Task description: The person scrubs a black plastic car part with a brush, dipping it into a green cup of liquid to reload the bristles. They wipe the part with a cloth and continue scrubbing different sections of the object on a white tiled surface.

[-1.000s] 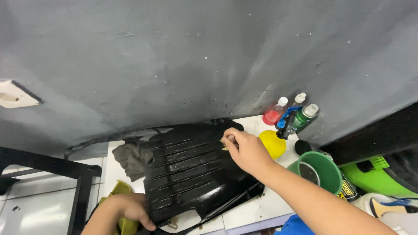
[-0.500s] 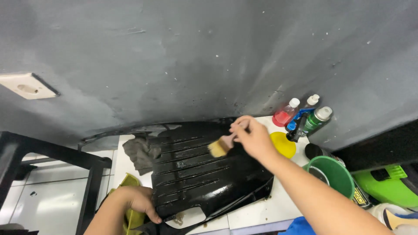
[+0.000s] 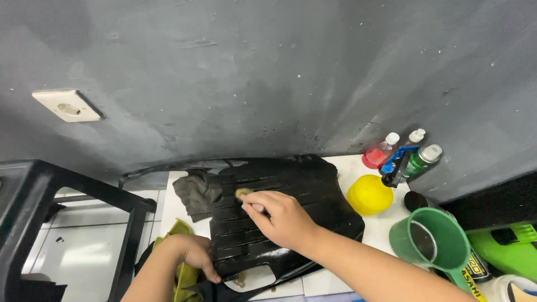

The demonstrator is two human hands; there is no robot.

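Observation:
A glossy black ribbed plastic panel (image 3: 302,190) lies on the white tiled counter. My right hand (image 3: 279,215) is closed around a small paintbrush whose pale bristles (image 3: 242,193) touch the panel's upper left ribs. The brush handle is hidden in my fist. My left hand (image 3: 193,254) grips the panel's near left edge, beside a yellow-green cloth (image 3: 179,268).
A grey rag (image 3: 193,193) lies at the panel's far left. To the right stand a yellow round object (image 3: 369,194), a red bottle (image 3: 380,152), a green spray can (image 3: 422,159), a green mug (image 3: 433,243). A black frame (image 3: 67,196) stands left; grey wall with a socket (image 3: 67,104) behind.
My right hand has swept the brush from the panel's upper right across to its upper left. My left hand keeps its hold on the panel's edge. The view has shifted slightly.

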